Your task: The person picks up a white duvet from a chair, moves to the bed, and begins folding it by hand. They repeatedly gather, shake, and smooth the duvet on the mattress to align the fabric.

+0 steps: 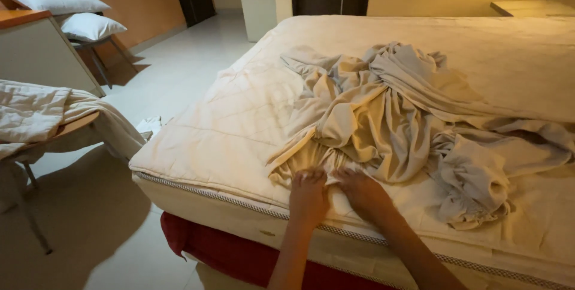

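A crumpled beige bed sheet (383,116) lies in a heap on a bare quilted mattress (227,128). My left hand (308,197) and my right hand (362,193) rest side by side on the sheet's near edge, close to the mattress's front edge. Both hands have fingers curled into the fabric, pinching its folds. The sheet's bunched elastic corner (473,194) lies to the right of my right hand.
A red bed base (233,254) shows under the mattress. At left stands a chair draped with a quilted cover (36,113). Two white pillows (90,25) sit on furniture at the far left. Pale tiled floor (173,68) runs beside the bed.
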